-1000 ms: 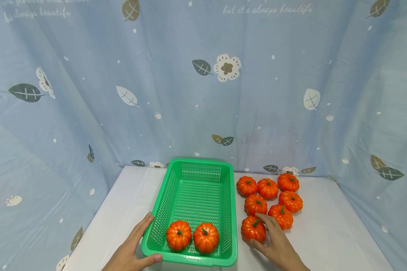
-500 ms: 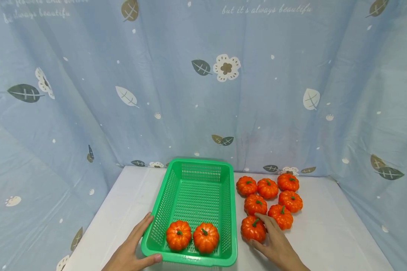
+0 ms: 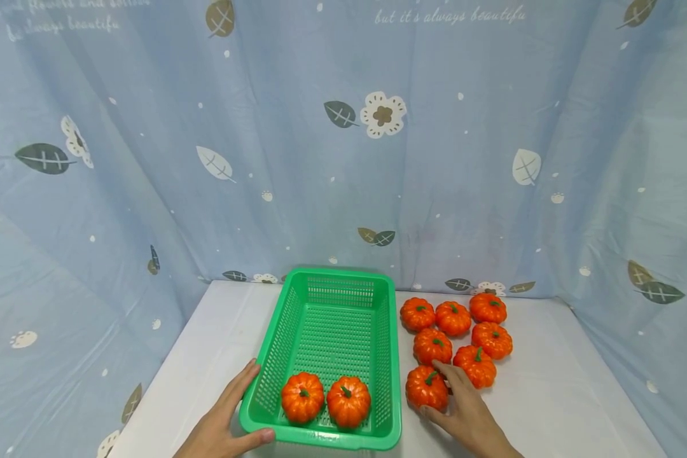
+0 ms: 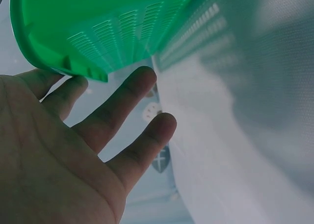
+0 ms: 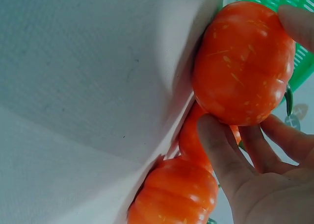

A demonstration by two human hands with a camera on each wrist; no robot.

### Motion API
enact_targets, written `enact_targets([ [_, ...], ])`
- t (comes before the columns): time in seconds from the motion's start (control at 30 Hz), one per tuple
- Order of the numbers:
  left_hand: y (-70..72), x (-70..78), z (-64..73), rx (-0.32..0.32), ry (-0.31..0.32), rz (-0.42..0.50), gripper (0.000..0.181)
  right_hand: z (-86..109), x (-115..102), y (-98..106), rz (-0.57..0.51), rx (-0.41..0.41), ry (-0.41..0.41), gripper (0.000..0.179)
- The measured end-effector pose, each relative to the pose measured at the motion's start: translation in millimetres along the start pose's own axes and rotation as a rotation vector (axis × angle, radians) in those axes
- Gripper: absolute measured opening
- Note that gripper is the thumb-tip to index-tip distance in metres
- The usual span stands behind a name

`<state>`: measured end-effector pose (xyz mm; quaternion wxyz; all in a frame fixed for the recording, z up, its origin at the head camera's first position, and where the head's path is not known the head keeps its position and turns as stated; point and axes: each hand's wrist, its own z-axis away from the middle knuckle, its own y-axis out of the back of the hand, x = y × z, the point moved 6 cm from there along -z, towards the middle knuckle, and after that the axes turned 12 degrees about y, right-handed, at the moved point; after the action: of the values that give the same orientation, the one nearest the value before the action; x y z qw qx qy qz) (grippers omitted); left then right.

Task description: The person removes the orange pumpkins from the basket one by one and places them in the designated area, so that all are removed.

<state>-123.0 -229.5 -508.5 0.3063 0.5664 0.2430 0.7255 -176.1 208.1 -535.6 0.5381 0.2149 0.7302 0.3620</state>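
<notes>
Held pumpkin (image 3: 425,389) moved slightly L vs. prev., edge hidden by R hand (image 3: 465,415).

Seven pumpkins (image 3: 432,347) lie right of the basket (image 3: 338,334).

Lettering (image 3: 450,15) on curtain (image 3: 298,159) (twice): “always beautifu”

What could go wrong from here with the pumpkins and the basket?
The rounded, glossy pumpkin held by the right hand might slip. Moving it could also nudge the neighbouring pumpkin just behind. The left hand touches the green basket, so a push might shift it and roll the two pumpkins inside.
</notes>
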Motion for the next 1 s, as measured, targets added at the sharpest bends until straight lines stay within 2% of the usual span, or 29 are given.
enact_targets([
  [0.53, -0.5, -0.5, 0.5, 0.024, -0.028, 0.010, 0.104, 0.8, -3.7, 4.9, 0.046, 0.031, 0.011, 0.083],
  [0.8, -0.6, -0.5, 0.2, 0.018, -0.019, 0.009, 0.104, 0.6, -5.3, 6.6, 0.016, 0.023, -0.032, 0.083],
  [1.0, -0.4, -0.3, -0.4, 0.006, -0.015, 0.007, 0.104, 1.8, -8.2, 8.0, 0.011, 0.063, -0.005, 0.081],
])
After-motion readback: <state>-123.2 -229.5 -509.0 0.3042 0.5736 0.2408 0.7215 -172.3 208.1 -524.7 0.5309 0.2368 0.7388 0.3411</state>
